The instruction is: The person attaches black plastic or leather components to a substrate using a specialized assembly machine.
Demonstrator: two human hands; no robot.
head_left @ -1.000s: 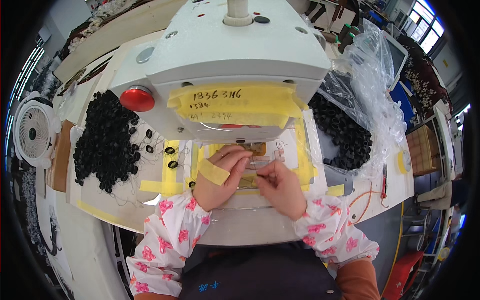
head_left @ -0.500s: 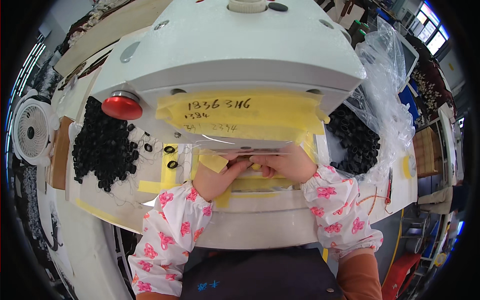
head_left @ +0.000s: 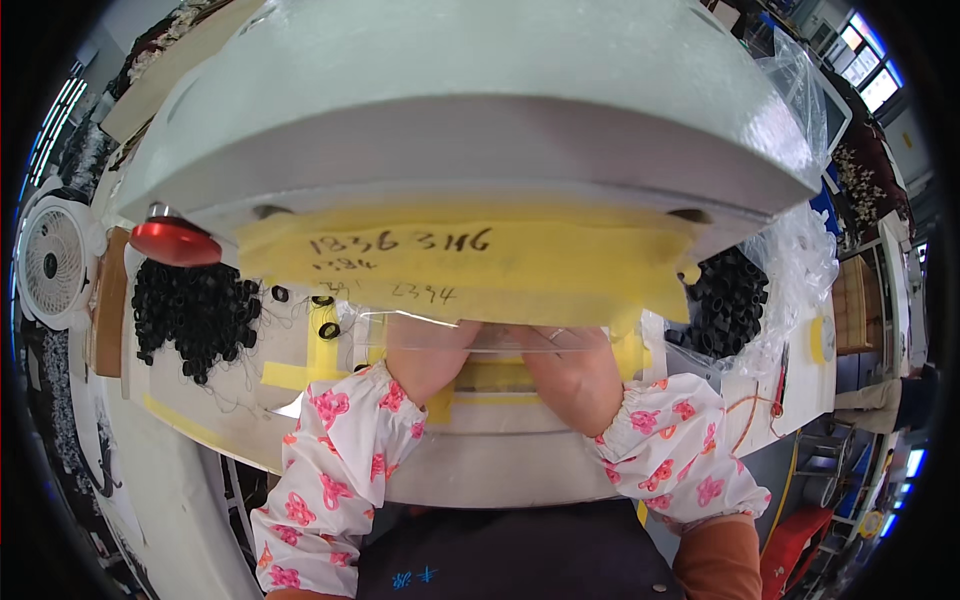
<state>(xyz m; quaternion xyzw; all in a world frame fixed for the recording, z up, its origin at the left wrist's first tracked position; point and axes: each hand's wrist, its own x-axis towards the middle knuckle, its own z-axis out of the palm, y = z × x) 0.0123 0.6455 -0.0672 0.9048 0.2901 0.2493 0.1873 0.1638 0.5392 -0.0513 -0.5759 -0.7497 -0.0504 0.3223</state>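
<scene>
Under white machine (head_left: pixel 480 110), both hands (head_left: pixel 430 358) (head_left: pixel 574 372), now more hidden

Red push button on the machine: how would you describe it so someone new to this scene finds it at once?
Start at the big white machine across the top and go to its lower left corner. Between the yellow tape and the white fan sits the red push button. Its glossy red dome stands out from the black rings just below it in view.
</scene>
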